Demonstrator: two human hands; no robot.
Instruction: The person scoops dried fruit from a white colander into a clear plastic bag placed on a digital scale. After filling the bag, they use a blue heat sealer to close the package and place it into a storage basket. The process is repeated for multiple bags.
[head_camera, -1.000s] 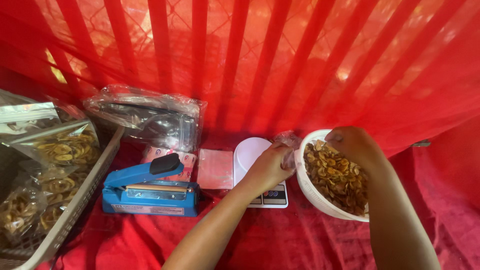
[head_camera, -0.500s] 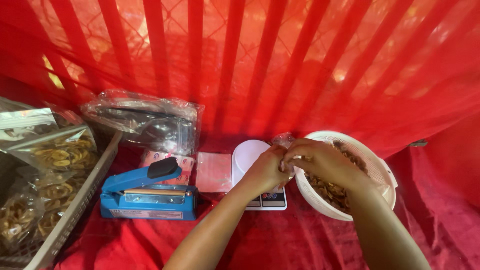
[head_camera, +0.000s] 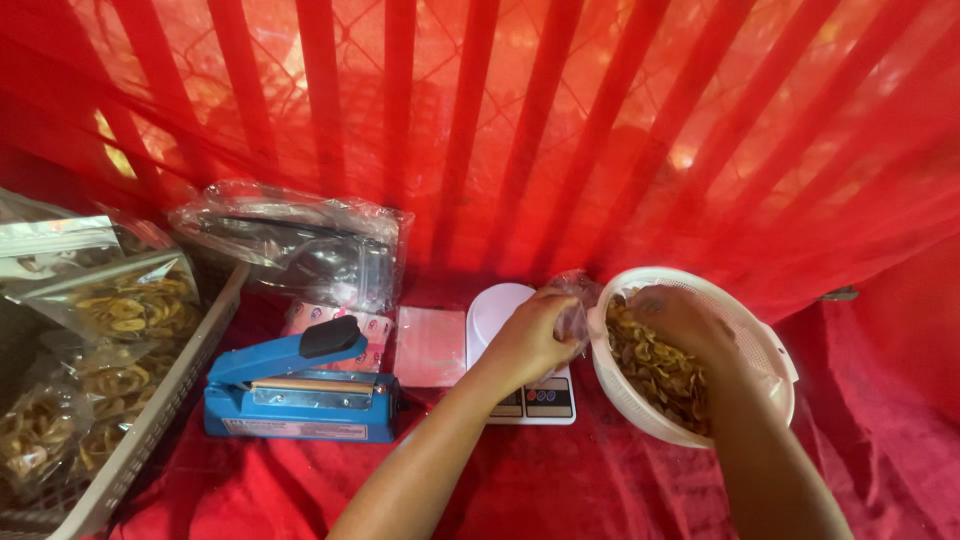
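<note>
My left hand (head_camera: 530, 335) holds a small clear plastic bag (head_camera: 575, 300) over a white kitchen scale (head_camera: 500, 320), close to the rim of a white strainer bowl (head_camera: 770, 360). The bowl is full of yellow-brown banana chips (head_camera: 650, 365). My right hand (head_camera: 680, 320) is inside the bowl, resting on the chips with fingers curled among them; whether it grips any is hidden. Both forearms reach in from the bottom of the head view.
A blue impulse sealer (head_camera: 295, 395) with a black handle knob lies left of the scale. A grey basket (head_camera: 150, 410) at far left holds several sealed chip bags (head_camera: 125, 310). Clear empty bags (head_camera: 300, 240) are piled behind the sealer. Red cloth covers everything.
My right hand has gone from the bag's mouth back down into the bowl of chips. My left hand keeps the bag by the scale.
</note>
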